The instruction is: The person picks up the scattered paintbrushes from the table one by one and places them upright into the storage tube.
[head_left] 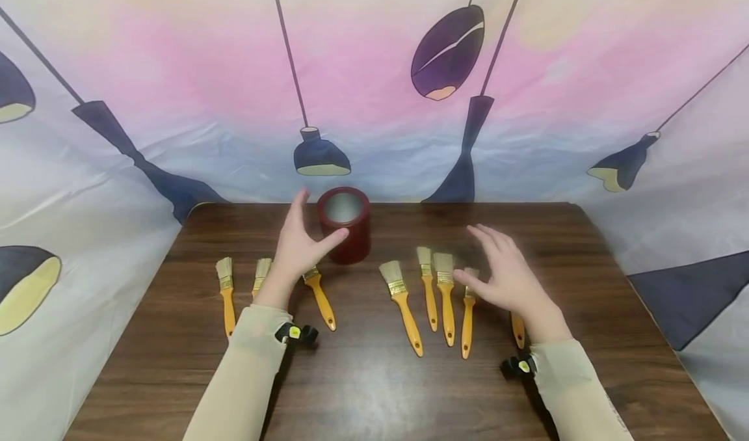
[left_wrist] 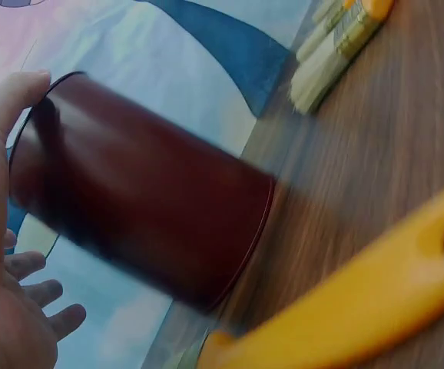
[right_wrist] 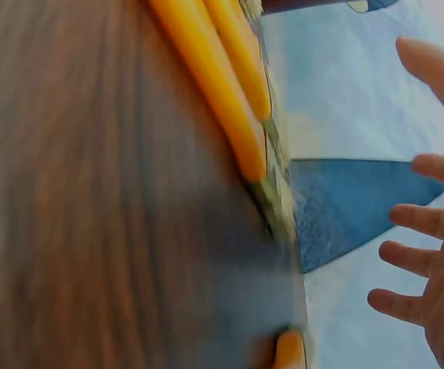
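A dark red cylindrical container point(head_left: 351, 242) stands upright near the back of the table, its silvery inside showing from above. My left hand point(head_left: 300, 246) is spread beside it, thumb and fingers apart; in the left wrist view the container point(left_wrist: 145, 192) fills the space in front of that hand point(left_wrist: 11, 231). Over the right-hand brushes hovers my right hand point(head_left: 506, 268), fingers spread, holding nothing. Below and left of it lie several paintbrushes with yellow handles, among them a paintbrush point(head_left: 404, 307) angled outward and a wide paintbrush point(head_left: 446, 298). Another paintbrush point(head_left: 517, 330) is partly hidden under the right hand.
On the left side lie a paintbrush point(head_left: 226, 294), a second paintbrush point(head_left: 262, 272) partly covered by my left wrist, and a slanted paintbrush point(head_left: 320, 298). A printed cloth point(head_left: 374, 90) hangs behind the brown wooden table point(head_left: 363, 389).
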Demonstrator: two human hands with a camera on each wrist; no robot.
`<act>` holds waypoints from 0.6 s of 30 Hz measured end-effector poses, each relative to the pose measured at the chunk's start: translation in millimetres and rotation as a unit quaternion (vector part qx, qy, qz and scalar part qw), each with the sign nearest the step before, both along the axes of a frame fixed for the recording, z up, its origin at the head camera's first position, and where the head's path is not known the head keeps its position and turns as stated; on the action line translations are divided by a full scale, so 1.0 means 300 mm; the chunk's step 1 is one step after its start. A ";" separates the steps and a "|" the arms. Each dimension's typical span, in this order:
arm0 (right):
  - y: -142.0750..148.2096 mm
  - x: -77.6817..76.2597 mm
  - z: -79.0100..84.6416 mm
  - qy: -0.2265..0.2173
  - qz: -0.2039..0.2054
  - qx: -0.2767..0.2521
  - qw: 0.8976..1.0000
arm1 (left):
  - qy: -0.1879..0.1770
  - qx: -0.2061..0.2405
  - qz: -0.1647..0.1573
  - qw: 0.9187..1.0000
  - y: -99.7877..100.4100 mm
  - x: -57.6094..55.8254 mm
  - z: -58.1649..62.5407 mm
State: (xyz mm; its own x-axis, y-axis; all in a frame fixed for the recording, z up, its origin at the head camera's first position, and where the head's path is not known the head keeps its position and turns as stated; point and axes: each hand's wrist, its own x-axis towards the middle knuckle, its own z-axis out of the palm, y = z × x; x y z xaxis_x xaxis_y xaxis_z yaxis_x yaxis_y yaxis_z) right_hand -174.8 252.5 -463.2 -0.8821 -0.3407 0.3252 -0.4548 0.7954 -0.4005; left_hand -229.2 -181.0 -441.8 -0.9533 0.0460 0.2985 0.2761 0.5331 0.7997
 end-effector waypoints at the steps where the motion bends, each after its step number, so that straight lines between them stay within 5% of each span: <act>1: 0.011 0.005 -0.002 0.001 -0.003 -0.001 1.000 | -0.002 0.004 -0.001 1.000 0.013 -0.004 -0.003; 9: 0.104 0.056 -0.028 -0.014 -0.040 0.003 0.999 | -0.036 0.021 0.000 0.999 0.075 -0.022 -0.022; 18: 0.162 0.102 -0.004 -0.024 -0.069 -0.017 0.997 | -0.008 0.045 0.003 0.999 0.091 -0.020 -0.039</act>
